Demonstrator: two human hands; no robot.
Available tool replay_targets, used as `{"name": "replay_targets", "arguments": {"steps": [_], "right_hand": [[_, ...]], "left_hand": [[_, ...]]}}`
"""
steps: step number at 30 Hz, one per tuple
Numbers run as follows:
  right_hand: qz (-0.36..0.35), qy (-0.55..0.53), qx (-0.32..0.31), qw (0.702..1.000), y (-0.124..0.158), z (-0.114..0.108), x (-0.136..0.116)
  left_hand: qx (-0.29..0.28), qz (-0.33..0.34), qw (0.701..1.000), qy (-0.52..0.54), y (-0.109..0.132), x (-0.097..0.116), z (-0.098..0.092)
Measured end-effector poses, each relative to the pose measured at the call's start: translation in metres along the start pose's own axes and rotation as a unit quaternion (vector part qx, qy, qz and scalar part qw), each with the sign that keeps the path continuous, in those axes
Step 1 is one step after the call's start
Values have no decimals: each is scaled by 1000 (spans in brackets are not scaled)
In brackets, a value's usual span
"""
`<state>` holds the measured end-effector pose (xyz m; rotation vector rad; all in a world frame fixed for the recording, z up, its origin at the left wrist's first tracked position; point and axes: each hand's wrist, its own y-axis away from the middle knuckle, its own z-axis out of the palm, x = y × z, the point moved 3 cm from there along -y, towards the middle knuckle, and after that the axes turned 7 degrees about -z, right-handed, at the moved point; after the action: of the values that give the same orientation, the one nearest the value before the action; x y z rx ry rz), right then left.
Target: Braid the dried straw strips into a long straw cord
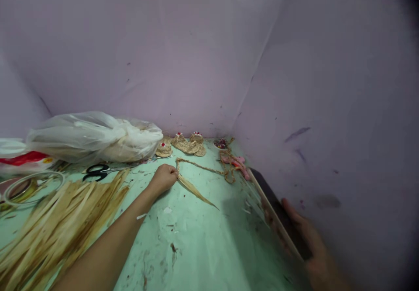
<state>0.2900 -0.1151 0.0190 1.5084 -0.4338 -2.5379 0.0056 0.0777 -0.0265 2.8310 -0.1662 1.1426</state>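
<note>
My left hand (164,176) is closed in a pinch on a braided cord (203,167) of dried plant fibre. One loose, flat fibre end (196,190) fans out from that pinch toward the lower right. The rest of the cord runs right and bunches in loops beside a pink tool (240,165), whose kind I cannot make out. At the lower right, my right hand (307,234) grips a phone (281,212), a flat dark slab with a pale edge, tilted and partly blurred. Small woven straw slippers (185,144) with red beads sit beyond my left hand.
Dried fibre strips (62,221) spread over the left of the green table (190,256). Black-handled scissors (98,171), tape rolls (32,188) and a stuffed plastic bag (94,136) lie behind them. A dish of beads (221,143) stands near the back wall. Pale walls (327,107) enclose the back and right.
</note>
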Motion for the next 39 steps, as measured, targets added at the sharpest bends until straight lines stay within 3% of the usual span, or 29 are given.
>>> {"name": "replay_targets", "arguments": {"steps": [3, 6, 11, 16, 39], "right_hand": [[2, -173, -46, 984, -8, 21, 8], [29, -235, -101, 966, -15, 37, 16], [86, -214, -109, 967, -23, 28, 22], [85, -214, -97, 968, -28, 11, 19], [78, -162, -73, 981, -23, 13, 30]], "left_hand": [[-3, -7, 1000, 2, 1, 1, 0], [-3, -13, 1000, -1, 2, 1, 0], [-10, -16, 1000, -3, 1, 1, 0], [-17, -18, 1000, -7, 1, 3, -1], [-23, -36, 999, 30, 1, 1, -1]]}}
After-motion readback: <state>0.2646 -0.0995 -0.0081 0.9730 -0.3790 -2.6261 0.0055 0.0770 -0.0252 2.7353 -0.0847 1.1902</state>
